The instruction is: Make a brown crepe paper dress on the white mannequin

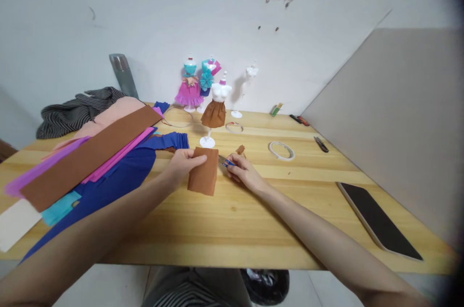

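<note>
Brown cloth [203,179] in the head view, held as a small rectangle by the left hand [183,164], near the middle of the bench [253,229]. Left grip closed on it: thumb laid over the upper part, other fingers partly hidden. At the cloth's right edge, small blue scissors [227,163] in the right hand [244,171]; grip wrapped around the handles, blades pointing toward the cloth. Too small to tell whether touching it. Just behind the right hand, a brown scrap [240,149]. Beyond the cloth, a white doll form [221,92] wearing a brown skirt [213,114]. Farther right, a ring of tape [282,151] and a dark phone [379,220]. Near the left hand, gathered blue cloth [170,141]; farther left, a long brown strip [90,152] across a heap of coloured fabric [112,113].
</note>
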Available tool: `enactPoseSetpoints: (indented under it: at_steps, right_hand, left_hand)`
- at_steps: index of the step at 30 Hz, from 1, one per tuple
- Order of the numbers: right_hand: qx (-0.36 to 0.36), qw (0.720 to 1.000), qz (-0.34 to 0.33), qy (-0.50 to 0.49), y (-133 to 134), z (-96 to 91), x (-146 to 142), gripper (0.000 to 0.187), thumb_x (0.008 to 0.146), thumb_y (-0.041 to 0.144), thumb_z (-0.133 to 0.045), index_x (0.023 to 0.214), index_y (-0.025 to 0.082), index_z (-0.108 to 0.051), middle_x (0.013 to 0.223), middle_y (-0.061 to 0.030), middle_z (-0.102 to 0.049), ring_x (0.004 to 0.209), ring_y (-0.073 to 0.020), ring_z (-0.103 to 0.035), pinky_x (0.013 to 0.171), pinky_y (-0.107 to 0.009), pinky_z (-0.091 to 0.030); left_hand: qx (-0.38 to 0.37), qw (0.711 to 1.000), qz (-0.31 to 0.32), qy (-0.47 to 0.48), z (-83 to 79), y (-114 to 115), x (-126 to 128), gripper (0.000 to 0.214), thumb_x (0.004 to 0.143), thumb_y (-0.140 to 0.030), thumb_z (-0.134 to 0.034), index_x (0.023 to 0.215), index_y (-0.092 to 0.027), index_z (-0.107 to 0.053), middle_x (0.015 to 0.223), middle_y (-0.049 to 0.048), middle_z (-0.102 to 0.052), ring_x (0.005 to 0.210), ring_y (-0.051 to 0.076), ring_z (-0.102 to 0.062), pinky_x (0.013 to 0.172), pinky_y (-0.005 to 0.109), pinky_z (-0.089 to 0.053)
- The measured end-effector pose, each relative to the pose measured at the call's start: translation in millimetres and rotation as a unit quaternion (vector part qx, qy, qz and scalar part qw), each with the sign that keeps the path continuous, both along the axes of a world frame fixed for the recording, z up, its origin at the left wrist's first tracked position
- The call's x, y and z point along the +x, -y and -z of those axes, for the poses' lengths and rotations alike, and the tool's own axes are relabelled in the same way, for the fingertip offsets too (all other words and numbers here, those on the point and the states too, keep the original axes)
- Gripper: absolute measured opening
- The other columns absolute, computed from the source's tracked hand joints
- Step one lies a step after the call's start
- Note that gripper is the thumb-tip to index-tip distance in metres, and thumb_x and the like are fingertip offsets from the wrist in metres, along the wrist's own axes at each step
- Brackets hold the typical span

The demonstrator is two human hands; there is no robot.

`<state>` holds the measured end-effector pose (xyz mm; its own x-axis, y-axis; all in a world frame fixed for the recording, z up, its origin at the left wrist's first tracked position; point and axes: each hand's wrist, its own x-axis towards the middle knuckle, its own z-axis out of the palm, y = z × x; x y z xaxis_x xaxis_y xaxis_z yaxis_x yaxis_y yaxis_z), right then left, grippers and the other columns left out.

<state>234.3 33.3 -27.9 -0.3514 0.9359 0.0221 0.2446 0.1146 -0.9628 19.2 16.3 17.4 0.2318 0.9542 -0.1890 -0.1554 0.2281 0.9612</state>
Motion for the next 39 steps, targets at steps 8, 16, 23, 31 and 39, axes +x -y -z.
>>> enactPoseSetpoints:
  at_steps: [8, 16, 23, 31, 39]
  right_hand:
    - [-0.106, 0.975, 0.019, -0.194, 19, -0.4, -14, 0.043, 0.066, 0.048, -0.073, 0.09, 0.015, -0.059, 0.052, 0.0096, -0.032, 0.042, -0.0049, -0.021, 0.042, -0.023, -0.01]
    - [-0.129, 0.968, 0.054, -0.21, 39, -3.3, -28, 0.037, 0.058, 0.039, -0.081, 0.066, 0.017, -0.053, 0.046, 0.0101, -0.035, 0.04, -0.0029, -0.02, 0.038, -0.021, -0.01]
    - [-0.111, 0.979, 0.045, -0.168, 48, -0.5, -29, 0.036, 0.059, 0.041, -0.08, 0.064, 0.017, -0.054, 0.046, 0.0093, -0.04, 0.038, -0.0031, -0.023, 0.037, -0.021, -0.012]
    - [-0.073, 0.983, -0.002, -0.17, 38, -5.4, -6, 0.039, 0.077, 0.052, -0.063, 0.08, 0.014, -0.066, 0.053, 0.0036, -0.049, 0.041, -0.0072, -0.041, 0.043, -0.022, -0.026]
    - [0.055, 0.997, -0.053, 0.026, 31, -25.5, 22, 0.034, 0.082, 0.046, -0.059, 0.093, 0.016, -0.072, 0.068, -0.0015, -0.056, 0.061, -0.0135, -0.048, 0.059, -0.028, -0.037]
  left_hand:
    - [-0.015, 1.0, 0.01, 0.013, 26.0, 19, 9, 0.031, 0.061, -0.039, -0.077, 0.077, -0.013, -0.074, 0.07, 0.005, -0.073, 0.064, 0.018, -0.064, 0.064, 0.03, -0.049]
    - [0.017, 0.997, 0.047, -0.051, 27.6, 35, 15, 0.024, 0.06, -0.035, -0.075, 0.066, -0.013, -0.071, 0.064, 0.002, -0.07, 0.058, 0.017, -0.061, 0.058, 0.027, -0.045]
    - [-0.031, 0.998, 0.052, -0.027, 31.2, 44, 17, 0.02, 0.054, -0.028, -0.078, 0.067, -0.014, -0.072, 0.065, 0.0006, -0.071, 0.058, 0.015, -0.061, 0.057, 0.024, -0.044]
    - [-0.071, 0.995, 0.06, 0.026, 31.1, 45, 18, 0.021, 0.054, -0.031, -0.078, 0.066, -0.014, -0.073, 0.063, 0.002, -0.071, 0.057, 0.014, -0.061, 0.057, 0.024, -0.046]
    - [-0.076, 0.996, 0.031, 0.03, 32.4, 45, 13, 0.025, 0.053, -0.033, -0.08, 0.065, -0.014, -0.072, 0.066, 0.0045, -0.073, 0.059, 0.017, -0.063, 0.059, 0.028, -0.049]
